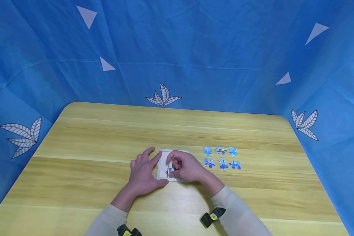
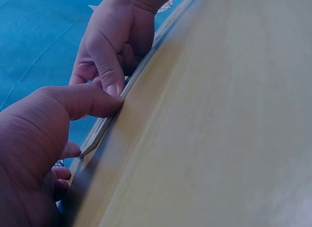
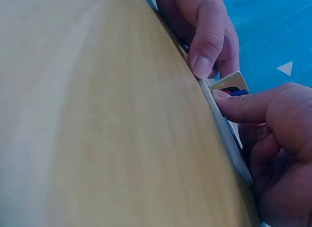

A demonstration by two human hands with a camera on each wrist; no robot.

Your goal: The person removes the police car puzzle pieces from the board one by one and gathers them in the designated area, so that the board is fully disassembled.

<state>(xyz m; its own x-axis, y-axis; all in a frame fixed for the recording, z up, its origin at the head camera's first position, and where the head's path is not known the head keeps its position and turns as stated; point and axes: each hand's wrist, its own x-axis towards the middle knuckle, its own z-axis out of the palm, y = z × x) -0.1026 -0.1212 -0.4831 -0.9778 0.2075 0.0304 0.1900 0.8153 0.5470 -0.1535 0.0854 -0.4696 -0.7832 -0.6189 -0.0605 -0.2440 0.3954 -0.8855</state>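
Note:
A small white puzzle board (image 1: 162, 168) lies flat between the two hands in the head view. My left hand (image 1: 144, 175) is spread along its left side, thumb at the near edge and index finger by the far left corner. My right hand (image 1: 187, 166) bends over the board and pinches a puzzle piece (image 3: 237, 83) between thumb and fingers. That piece stands tilted up from the board in the right wrist view, showing a tan face with red and dark blue marks. The right hand covers much of the board's right half.
Several loose blue puzzle pieces (image 1: 221, 163) lie in two rows on the wooden table (image 1: 91, 137), to the right of the board. A blue curtain (image 1: 177, 42) with white triangles and leaf prints hangs behind the table and along its sides.

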